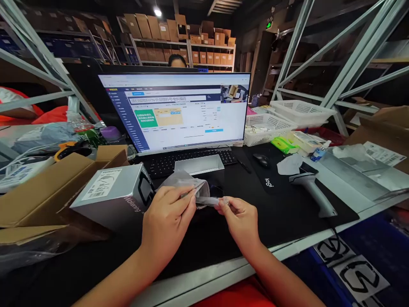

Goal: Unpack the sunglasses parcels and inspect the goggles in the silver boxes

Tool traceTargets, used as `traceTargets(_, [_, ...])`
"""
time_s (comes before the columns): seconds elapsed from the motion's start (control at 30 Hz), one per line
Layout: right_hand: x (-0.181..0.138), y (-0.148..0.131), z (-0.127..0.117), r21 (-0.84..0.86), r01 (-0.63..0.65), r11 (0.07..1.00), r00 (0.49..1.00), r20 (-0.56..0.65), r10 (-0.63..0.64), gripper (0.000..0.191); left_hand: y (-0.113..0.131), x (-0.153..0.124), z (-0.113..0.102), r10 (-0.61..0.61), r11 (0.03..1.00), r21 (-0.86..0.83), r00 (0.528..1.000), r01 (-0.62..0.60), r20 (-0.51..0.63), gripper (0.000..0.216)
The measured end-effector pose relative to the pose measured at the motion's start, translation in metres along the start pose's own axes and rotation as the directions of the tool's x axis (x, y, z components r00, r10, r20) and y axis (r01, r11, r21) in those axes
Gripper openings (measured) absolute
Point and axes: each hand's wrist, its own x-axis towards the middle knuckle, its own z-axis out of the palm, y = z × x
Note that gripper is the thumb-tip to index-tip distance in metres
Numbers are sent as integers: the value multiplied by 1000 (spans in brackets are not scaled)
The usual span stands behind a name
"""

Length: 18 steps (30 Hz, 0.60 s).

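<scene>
"In the head view, what has your left grip got?"

"My left grip (168, 213) is pinching the edge of a translucent plastic bag (183, 179) between thumb and fingers, with the back of the hand turned up."

"And the right?"

"My right grip (239, 215) has thumb and fingertips pressed together on the end of a clear strip (207, 200). It runs nearly level from the bag across to those fingertips. Whether it is tape or part of the bag itself, I cannot tell."

"Where is the bag, then?"

"Around the middle of the tabletop (292, 247), over the black desk mat (191, 251) and on the near side of a pale open box (200, 165). My left fingers cover part of it, so I can't tell whether it rests on the mat."

"What's over on the left?"

"A silvery Wakening box (115, 196) with a printed label (102, 184) on top, just beside an open cardboard carton (41, 183)."

"Far side?"

"A black keyboard (156, 165), partly hidden by the pale open box, and beyond it a lit monitor (185, 136)."

"And to the right?"

"A black mouse (261, 160), then a grey barcode scanner (313, 192) lying on its side, its handle toward me. Farther off stands a white perforated basket (265, 135), right of the monitor."
</scene>
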Motion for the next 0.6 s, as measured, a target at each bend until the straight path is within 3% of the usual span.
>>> traceTargets(0.17, [-2, -20, 10, -54, 122, 991, 991, -56, -125, 15, -5, -5, -4, 206, 969, 176, 964, -176, -167, 26])
traceTargets(0.3, [-10, -33, 6, 2, 204, 979, 976, 76, -203, 13, -9, -2, -17, 126, 992, 41, 978, -121, -166, 33])
traceTargets(0.4, [-11, -37, -1, 10, 310, 951, 936, 170, -307, 21, -11, 2, -25, 75, 996, -28, 982, -80, -171, 31])
traceTargets(0.6, [-1, -36, 4, -271, 542, 795, 840, 194, -507, 24, -14, -1, -15, 184, 982, 62, 974, -178, -134, 31])
